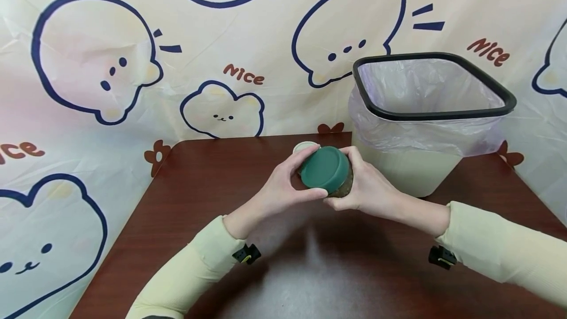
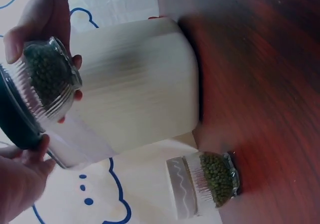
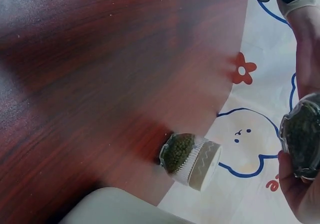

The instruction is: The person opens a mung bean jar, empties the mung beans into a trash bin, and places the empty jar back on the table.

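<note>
A clear ribbed jar (image 2: 47, 76) of small green beans or pellets is held above the table, its dark green lid (image 1: 325, 169) tilted toward the head camera. My left hand (image 1: 281, 188) grips this lid, thumb on the near side and fingers on the far side. Around the jar's body, just under the lid, curls my right hand (image 1: 369, 186). Behind the hands, a second jar (image 2: 217, 179) stands on the table with similar green contents, a pale patterned band and a whitish lid (image 1: 305, 146). The head view mostly hides it.
A cream trash bin (image 1: 403, 171) with a black rim (image 1: 443, 114) and a translucent bag (image 1: 474, 134) stands at the back right, close to my right hand. The dark red-brown table (image 1: 212, 171) ends at a wall sheet (image 1: 221, 38) printed with cartoon bears.
</note>
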{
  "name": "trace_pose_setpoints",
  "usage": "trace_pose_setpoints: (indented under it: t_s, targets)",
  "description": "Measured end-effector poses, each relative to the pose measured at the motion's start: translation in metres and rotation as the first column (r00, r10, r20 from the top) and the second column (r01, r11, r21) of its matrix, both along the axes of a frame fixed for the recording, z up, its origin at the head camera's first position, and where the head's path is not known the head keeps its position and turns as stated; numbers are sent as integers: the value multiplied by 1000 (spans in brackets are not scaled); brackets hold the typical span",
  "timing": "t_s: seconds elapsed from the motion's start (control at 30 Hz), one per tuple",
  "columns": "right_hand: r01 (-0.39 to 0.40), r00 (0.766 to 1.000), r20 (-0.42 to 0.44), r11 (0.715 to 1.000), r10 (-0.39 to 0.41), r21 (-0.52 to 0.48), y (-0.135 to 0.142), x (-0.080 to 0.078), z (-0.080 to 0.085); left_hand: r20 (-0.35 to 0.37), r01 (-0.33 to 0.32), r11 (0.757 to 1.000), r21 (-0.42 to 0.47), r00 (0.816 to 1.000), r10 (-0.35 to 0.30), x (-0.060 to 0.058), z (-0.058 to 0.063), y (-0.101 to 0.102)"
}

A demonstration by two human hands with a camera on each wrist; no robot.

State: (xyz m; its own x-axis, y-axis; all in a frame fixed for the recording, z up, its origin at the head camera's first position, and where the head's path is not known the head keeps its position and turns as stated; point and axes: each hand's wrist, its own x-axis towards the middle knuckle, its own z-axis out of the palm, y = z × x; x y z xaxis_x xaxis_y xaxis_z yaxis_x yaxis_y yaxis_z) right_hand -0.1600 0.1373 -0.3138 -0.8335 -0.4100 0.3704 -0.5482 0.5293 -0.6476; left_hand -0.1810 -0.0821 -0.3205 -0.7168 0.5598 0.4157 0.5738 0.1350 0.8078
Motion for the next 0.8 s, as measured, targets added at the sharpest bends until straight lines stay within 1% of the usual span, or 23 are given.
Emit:
trace_pose_setpoints:
  t_s: [0.07,0.13,0.17,0.23,0.3,0.37,0.47,0.57,0.73,0.8]
  targets:
    - [-12,1000,-8,1000,13,12,1,1,0,-7,66,998,11,998,-66,-2,0,1]
    - [-31,999,-16,999,32,22,2,2,0,-21,137,990,35,990,-137,-6,-2,2]
    - [-40,999,-18,999,40,23,2,2,0,-34,164,985,48,986,-162,-7,-2,2]
    - [-50,999,-16,999,51,19,3,3,-1,-48,195,978,78,980,-191,-10,-5,3]
    - [-52,999,-3,999,52,11,3,4,-2,-48,195,976,101,980,-191,-11,-7,4]
    - [-48,999,16,999,48,5,3,4,-2,-42,175,978,109,984,-171,-11,-10,5]
    - [-40,999,37,999,40,5,3,5,-3,-35,140,984,106,990,-137,-8,-11,6]
    - [-35,999,40,999,35,6,2,5,-4,-35,121,988,101,992,-118,-5,-11,7]
    - [-34,999,36,999,34,-4,3,5,-4,-35,111,989,101,993,-108,-4,-9,8]
    - [-28,998,49,1000,29,-6,3,5,-4,-39,110,989,95,994,-106,-4,-10,8]
